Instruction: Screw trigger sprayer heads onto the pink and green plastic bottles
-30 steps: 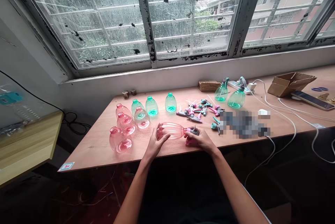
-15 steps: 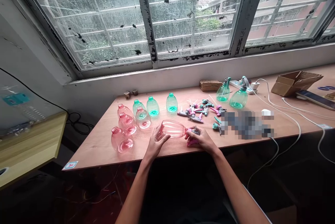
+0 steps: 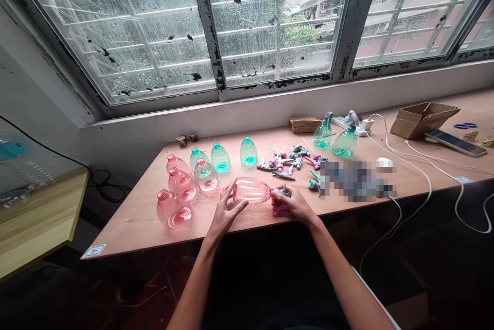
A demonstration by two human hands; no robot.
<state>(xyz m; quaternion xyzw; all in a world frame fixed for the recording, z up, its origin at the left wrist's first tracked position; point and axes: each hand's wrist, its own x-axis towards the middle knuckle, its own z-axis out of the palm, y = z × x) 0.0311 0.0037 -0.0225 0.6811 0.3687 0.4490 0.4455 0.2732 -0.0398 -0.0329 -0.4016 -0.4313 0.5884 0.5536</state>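
A clear pink spray bottle (image 3: 252,190) lies on its side between my hands, above the front part of the table. My left hand (image 3: 227,210) is curled around its base, thumb along the near side. At the neck, my right hand (image 3: 290,203) grips a pink and grey spray head (image 3: 281,208), partly hidden by the fingers. The bottle's mouth meets the spray head; whether the threads are engaged I cannot tell. Just beyond my right hand lies a pile of spray heads (image 3: 283,164) in pink, green and grey, some with thin white tubes.
Several pink bottles (image 3: 173,210) and green bottles (image 3: 249,152) without heads stand at the left and middle. Two green bottles with spray heads (image 3: 345,143) stand at the back right, near a carton (image 3: 420,120), a phone (image 3: 456,143) and white cables (image 3: 426,180).
The view has turned slightly, so the table things sit a little further left. Both hands keep hold of the bottle and spray head, with hardly any change in their pose.
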